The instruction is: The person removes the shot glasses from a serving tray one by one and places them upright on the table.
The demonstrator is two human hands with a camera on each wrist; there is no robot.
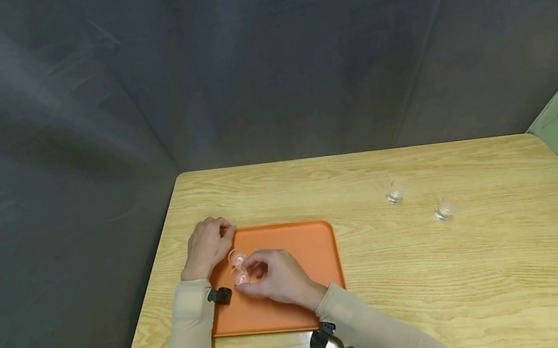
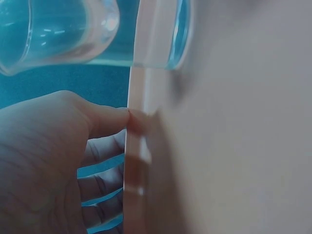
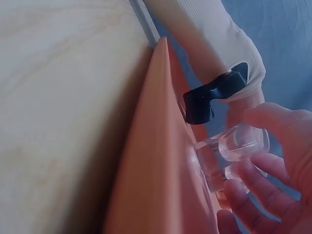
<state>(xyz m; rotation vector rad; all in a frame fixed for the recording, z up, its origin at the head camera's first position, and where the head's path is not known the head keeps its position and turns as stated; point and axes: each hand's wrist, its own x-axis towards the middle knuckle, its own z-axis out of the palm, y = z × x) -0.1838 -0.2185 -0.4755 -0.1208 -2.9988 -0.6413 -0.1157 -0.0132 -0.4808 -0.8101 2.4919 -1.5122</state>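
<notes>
Right hand: fingers are pinching the nearer glass, upright near the tray's left edge, base contact hard to tell; left hand is gripping that edge's far corner.

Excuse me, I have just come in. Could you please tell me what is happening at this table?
A person's right hand holds a small clear glass at the left part of an orange tray; I cannot tell whether its base touches the tray. A second glass stands on the tray just beyond it. The left hand holds the tray's left edge near the far corner. A third glass and a fourth glass stand on the wooden table, right of the tray.
</notes>
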